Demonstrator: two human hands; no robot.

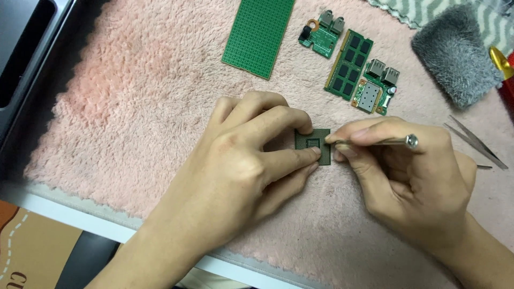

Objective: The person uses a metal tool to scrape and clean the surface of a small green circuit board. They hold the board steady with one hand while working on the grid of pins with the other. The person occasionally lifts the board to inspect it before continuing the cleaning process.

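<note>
L hand (243, 160) pinches square chip (312, 142) on pink mat (134, 107); R hand (407, 171) grip closed on metal tool (385, 142) touching chip.

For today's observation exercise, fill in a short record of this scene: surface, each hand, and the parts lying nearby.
Surface: pink fluffy mat
Left hand: pinches a small square chip
Right hand: holds a thin metal tool at the chip's edge
Nearby: plain green board, memory module, two small connector boards, tweezers, grey pad
</note>
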